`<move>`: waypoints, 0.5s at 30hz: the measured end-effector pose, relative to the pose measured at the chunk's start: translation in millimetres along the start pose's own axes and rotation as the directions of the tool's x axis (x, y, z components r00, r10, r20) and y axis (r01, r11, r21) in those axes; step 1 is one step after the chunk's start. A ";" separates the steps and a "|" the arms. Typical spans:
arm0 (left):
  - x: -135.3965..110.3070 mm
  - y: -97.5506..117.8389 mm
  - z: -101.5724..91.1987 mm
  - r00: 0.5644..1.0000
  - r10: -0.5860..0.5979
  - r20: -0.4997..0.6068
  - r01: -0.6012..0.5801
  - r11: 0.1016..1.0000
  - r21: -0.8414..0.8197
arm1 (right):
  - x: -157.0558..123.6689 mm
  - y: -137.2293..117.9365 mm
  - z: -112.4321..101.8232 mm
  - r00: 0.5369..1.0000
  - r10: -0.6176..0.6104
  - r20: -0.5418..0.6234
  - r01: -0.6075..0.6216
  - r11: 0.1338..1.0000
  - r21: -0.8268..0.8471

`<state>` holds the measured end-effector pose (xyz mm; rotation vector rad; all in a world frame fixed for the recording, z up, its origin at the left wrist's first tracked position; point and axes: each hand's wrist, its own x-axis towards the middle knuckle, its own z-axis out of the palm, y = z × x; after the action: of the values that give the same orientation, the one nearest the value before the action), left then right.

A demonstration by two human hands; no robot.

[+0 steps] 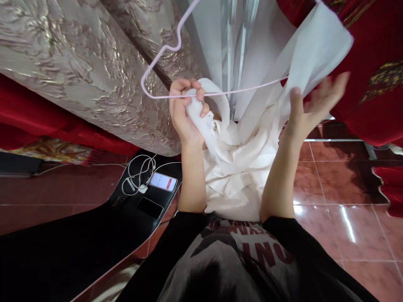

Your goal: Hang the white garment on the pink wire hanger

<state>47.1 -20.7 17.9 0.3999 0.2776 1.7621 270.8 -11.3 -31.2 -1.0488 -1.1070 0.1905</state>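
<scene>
A thin pale pink clothes hanger (157, 58) crosses the upper middle, its hook outside the picture. My left hand (185, 109) is closed around a bunched part of a white garment (239, 172), with the hanger's bottom bar running across its fingers. On the right, one side of the white garment drapes over the hanger's other end. My right hand (311, 105) has its fingers spread, with the thumb against the hanging white cloth. The rest of the garment lies crumpled over my lap, between my forearms.
A black chair (94, 226) at left carries a lit phone (163, 182), a dark phone (150, 208) and a white charging cable (138, 172). Beige textured curtain (78, 63) hangs close on the left, red curtain (371, 109) on the right. Reddish floor tiles (340, 180) lie below.
</scene>
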 end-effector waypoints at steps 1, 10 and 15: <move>-1.5 -1.8 2.2 1.000 0.021 0.003 -0.021 1.000 0.011 | -2.2 8.8 -1.1 0.997 0.025 0.078 -0.028 0.999 0.033; -2.4 -5.8 -3.0 0.996 0.065 0.062 -0.071 0.992 0.105 | -14.5 29.2 9.5 0.983 0.096 0.157 -0.076 0.988 -0.131; -1.0 -8.8 -1.6 0.998 0.065 0.023 -0.068 0.985 0.156 | -14.6 29.3 -1.7 0.991 0.095 -0.099 -0.109 0.983 -0.150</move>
<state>54.4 -19.6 12.9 0.5425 0.3956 1.8073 275.4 -5.4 -63.1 -1.2424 -0.9984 0.1383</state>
